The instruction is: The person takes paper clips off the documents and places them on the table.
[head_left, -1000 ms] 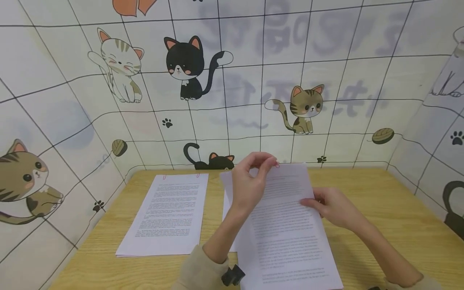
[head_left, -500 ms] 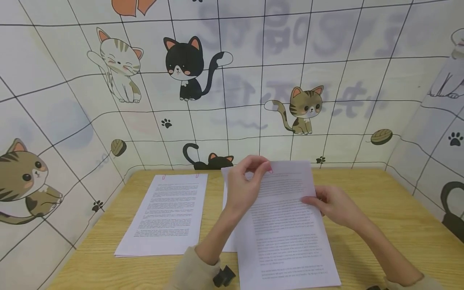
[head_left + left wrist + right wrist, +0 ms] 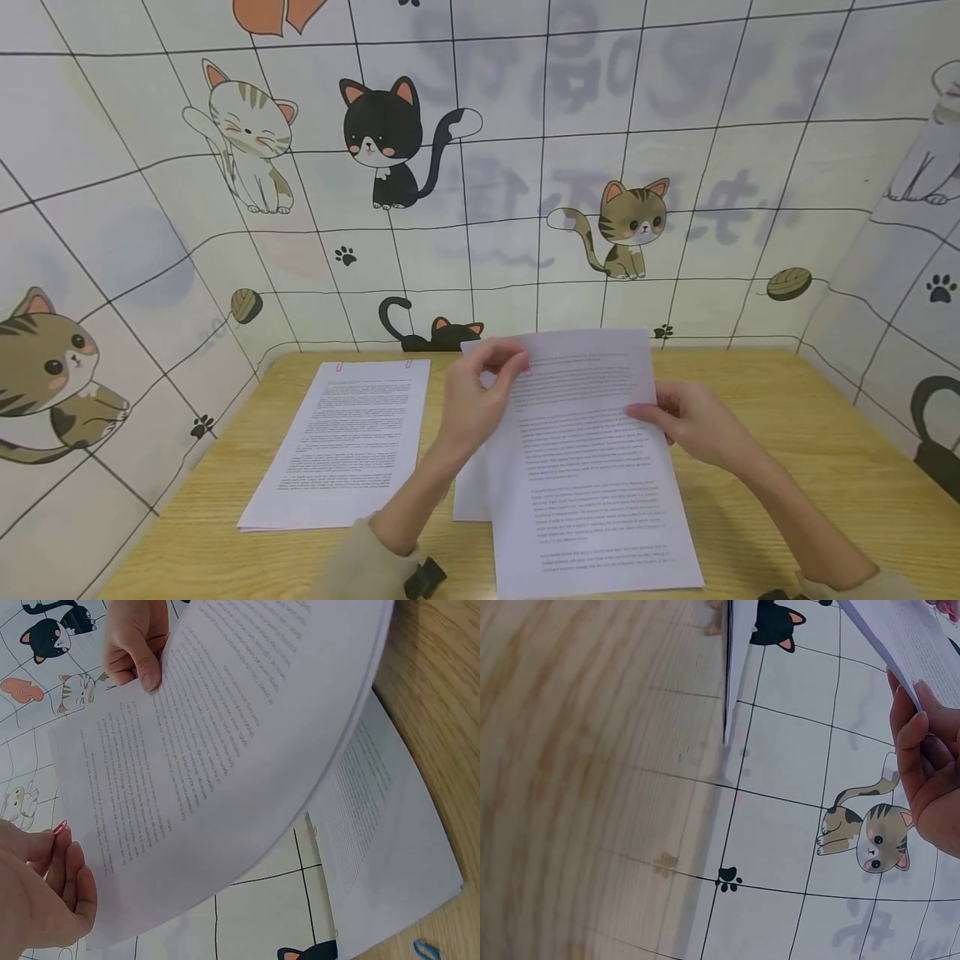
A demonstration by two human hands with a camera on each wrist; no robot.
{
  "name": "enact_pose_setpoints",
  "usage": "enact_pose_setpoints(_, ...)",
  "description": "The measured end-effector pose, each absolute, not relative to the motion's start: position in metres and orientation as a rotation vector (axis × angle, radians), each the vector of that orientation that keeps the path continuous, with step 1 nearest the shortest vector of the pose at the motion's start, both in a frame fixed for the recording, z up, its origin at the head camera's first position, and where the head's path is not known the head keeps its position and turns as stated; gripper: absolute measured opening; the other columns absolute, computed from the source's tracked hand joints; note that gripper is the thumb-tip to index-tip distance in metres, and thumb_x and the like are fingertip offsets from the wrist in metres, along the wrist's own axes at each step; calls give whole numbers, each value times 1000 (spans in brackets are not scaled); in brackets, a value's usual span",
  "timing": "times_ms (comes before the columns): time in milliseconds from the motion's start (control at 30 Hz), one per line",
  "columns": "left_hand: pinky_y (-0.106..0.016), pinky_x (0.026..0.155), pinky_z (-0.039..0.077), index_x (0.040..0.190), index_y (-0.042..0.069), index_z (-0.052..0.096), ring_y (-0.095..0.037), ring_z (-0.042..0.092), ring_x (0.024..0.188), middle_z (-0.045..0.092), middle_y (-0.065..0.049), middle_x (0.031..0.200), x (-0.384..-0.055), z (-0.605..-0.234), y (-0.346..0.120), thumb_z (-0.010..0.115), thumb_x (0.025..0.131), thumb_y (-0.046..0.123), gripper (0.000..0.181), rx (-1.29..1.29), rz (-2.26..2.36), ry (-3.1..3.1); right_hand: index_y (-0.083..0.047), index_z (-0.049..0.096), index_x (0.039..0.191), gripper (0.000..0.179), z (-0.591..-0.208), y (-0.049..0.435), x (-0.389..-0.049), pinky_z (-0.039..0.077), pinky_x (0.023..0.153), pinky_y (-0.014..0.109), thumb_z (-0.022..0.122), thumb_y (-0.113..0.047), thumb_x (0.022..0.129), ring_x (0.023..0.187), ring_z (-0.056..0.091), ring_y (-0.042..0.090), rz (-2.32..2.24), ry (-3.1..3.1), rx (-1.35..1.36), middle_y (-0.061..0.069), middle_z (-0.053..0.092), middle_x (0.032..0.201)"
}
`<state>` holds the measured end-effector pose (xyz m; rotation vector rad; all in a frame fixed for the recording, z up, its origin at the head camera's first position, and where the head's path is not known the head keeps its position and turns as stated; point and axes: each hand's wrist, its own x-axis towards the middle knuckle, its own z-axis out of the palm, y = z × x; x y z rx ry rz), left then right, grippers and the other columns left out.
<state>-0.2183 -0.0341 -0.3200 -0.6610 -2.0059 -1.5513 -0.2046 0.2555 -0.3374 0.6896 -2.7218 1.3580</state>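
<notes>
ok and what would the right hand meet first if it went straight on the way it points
The white printed paper sheets, whose edge the right hand pinches; beyond, probably the left hand, though depth is unclear.

Showing tan wood grain on the table (image 3: 787, 450). Bearing grey print on white sheets (image 3: 592, 500) and, toward the table's left edge, a white stack (image 3: 337, 450). Glinting pink-red on the clip (image 3: 60, 827). Wearing beige sleeves (image 3: 367, 558). Displaying black grid lines and brown-striped cats (image 3: 633, 229) on the white wall (image 3: 315, 92).

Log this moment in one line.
Left hand: pinches pink paper clip | Right hand: grips printed sheets | Clipped stack: lies on table
</notes>
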Motion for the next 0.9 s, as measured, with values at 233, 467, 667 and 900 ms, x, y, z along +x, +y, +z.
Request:
enact_pose_setpoints(233, -26, 72, 52, 94, 4, 74, -16, 64, 75, 71, -1, 84, -218, -325, -46, 73, 93, 8, 4, -704, -1469, -2075, 5, 69, 108, 19, -338, 257, -204, 49, 48, 26, 67, -10, 98, 63, 67, 14, 1353, -2711, 694, 3, 75, 85)
enact_pose_setpoints(467, -24, 66, 52, 95, 5, 74, -13, 61, 69, 71, 0, 82, -218, -335, -62, 73, 91, 3, 5, -731, -1461, -2174, 3, 70, 108, 19, -341, 257, -206, 46, 47, 25, 67, -12, 98, 61, 66, 13, 1348, -2705, 689, 2, 74, 84)
enact_pose_setpoints(667, -23, 59, 51, 95, 7, 74, -16, 63, 64, 71, 2, 81, -217, -341, -75, 73, 91, 2, 6, -688, -1463, -2293, 3, 70, 110, 19, -342, 257, -206, 46, 47, 25, 67, -11, 98, 63, 67, 14, 1365, -2701, 693, 3, 75, 87)
enact_pose_setpoints(900, -23, 60, 50, 96, 5, 75, -17, 63, 63, 69, -3, 79, -214, -350, -93, 73, 90, 0, 7, -627, -1456, -2388, 3, 69, 112, 20, -342, 256, -205, 47, 48, 26, 67, -11, 98, 62, 66, 14, 1345, -2702, 696, 3, 75, 87)
